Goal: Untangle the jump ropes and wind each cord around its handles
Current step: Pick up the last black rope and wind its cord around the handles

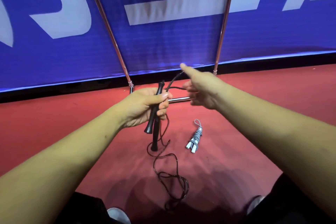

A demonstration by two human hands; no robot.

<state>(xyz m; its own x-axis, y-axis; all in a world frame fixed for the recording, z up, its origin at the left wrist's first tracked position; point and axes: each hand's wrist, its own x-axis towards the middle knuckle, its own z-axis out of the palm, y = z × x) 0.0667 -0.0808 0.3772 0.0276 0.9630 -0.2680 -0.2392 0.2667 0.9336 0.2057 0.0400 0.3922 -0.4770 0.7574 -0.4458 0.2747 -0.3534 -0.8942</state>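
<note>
Sports hall — red court floor (254, 105), blue barrier banner (163, 45)

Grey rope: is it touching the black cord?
Apart. The head view shows bare red floor between the grey rope and the black cord.

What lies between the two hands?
Head view: black cord runs from the left hand to the right hand; a metal bar shows behind it.

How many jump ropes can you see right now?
2. The black rope has its handles in the left hand, cord trailing down; the grey rope lies wound on the red floor. None seem hidden.
</note>
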